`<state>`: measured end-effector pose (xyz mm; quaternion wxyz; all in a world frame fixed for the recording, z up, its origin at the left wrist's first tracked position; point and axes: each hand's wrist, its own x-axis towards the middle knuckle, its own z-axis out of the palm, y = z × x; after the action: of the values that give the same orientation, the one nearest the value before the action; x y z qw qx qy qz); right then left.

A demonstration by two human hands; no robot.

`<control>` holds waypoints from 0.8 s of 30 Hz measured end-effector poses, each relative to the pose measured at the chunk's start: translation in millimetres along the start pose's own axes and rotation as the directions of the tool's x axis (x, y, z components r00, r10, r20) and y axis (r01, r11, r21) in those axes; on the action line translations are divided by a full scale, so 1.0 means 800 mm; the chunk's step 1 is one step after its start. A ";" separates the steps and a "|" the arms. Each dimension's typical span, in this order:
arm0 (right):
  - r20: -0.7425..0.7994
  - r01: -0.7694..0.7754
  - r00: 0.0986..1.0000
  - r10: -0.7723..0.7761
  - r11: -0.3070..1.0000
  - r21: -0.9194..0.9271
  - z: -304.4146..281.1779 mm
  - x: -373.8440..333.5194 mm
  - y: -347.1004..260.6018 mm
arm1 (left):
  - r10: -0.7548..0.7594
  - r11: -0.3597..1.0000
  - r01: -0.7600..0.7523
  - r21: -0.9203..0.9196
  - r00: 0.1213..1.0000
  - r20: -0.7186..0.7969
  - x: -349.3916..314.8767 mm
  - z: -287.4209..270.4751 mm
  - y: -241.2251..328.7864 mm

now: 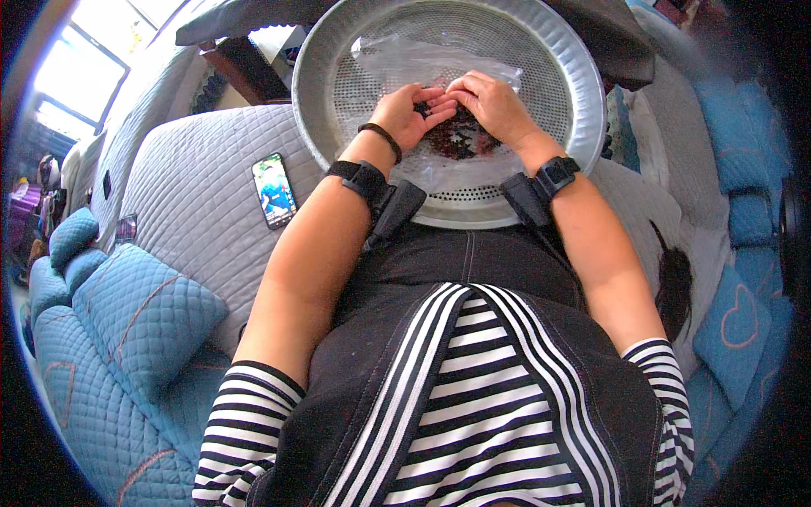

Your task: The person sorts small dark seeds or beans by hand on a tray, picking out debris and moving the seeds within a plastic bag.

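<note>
A big round metal sieve tray (317,101) with a perforated bottom sits just beyond my lap. Inside it lies a crumpled clear plastic bag or sheet (384,61). Small dark red pieces (463,139) are heaped on the plastic; their kind is too fine to make out. Over the heap, my left hand (408,117) is cupped palm up, with some dark pieces between palm and fingers. My right hand (497,106) meets its fingertips, thumb and fingers pinched together. What the pinch holds, if anything, is hidden.
A lit phone (274,191) lies left of the tray on a grey quilted cover (190,169). Blue quilted cushions (144,308) line both sides. A dark table edge (245,72) stands behind the tray. Black wrist straps with hard modules sit near the tray's front rim.
</note>
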<state>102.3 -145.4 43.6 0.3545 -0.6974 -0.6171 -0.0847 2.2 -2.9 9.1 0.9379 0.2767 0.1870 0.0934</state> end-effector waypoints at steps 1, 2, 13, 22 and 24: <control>0.007 0.059 0.998 -0.059 0.998 0.025 0.001 0.004 -0.003 | 0.039 0.990 -0.052 0.131 0.994 0.105 0.008 -0.014 -0.002; 0.005 0.051 0.999 -0.051 0.998 0.021 0.003 0.002 0.004 | 0.039 0.978 -0.072 0.198 0.986 0.164 0.009 -0.011 -0.004; 0.116 -0.033 0.993 0.004 0.967 0.251 0.002 0.000 -0.012 | -0.065 0.998 0.063 0.023 0.993 0.099 0.012 -0.018 0.002; 0.220 0.094 0.967 -0.127 0.984 0.153 0.004 -0.008 -0.013 | -0.094 0.995 0.097 -0.029 0.992 0.089 0.016 -0.006 -0.008; 0.146 0.118 0.980 -0.138 0.984 0.137 0.010 -0.009 -0.011 | -0.064 0.995 0.070 -0.064 0.993 0.096 0.018 -0.008 -0.011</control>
<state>90.0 -146.4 37.2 0.3433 -0.6366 -0.6905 -0.0132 13.3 -3.6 -5.0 0.9571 0.2428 0.1486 0.0547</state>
